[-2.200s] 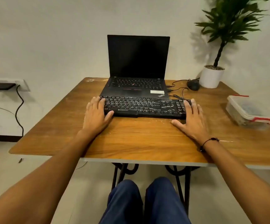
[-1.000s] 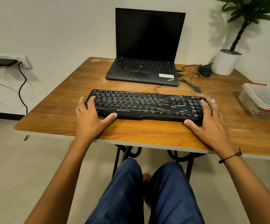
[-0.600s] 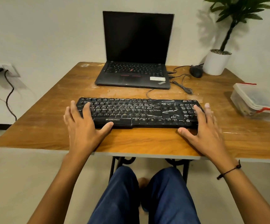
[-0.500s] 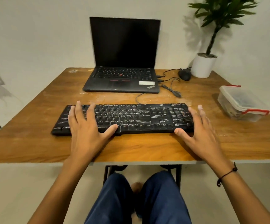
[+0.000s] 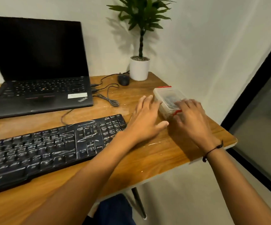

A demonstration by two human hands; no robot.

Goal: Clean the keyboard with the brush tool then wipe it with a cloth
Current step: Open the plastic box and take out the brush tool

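The dirty black keyboard [image 5: 50, 146] lay on the wooden table [image 5: 156, 153]. Beside it, the left hand [image 5: 145, 120] reached with straight fingers toward a clear box [image 5: 165, 98]. The right hand [image 5: 191, 118] rested spread fingers on the box.

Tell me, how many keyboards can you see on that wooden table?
2. A separate black full-size keyboard lies near the front edge, smeared with pale streaks. The other is built into the open black laptop behind it. Nothing else in view looks like one.

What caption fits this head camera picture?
Both hands, left hand and right hand, reach for the plastic box beside the keyboard.
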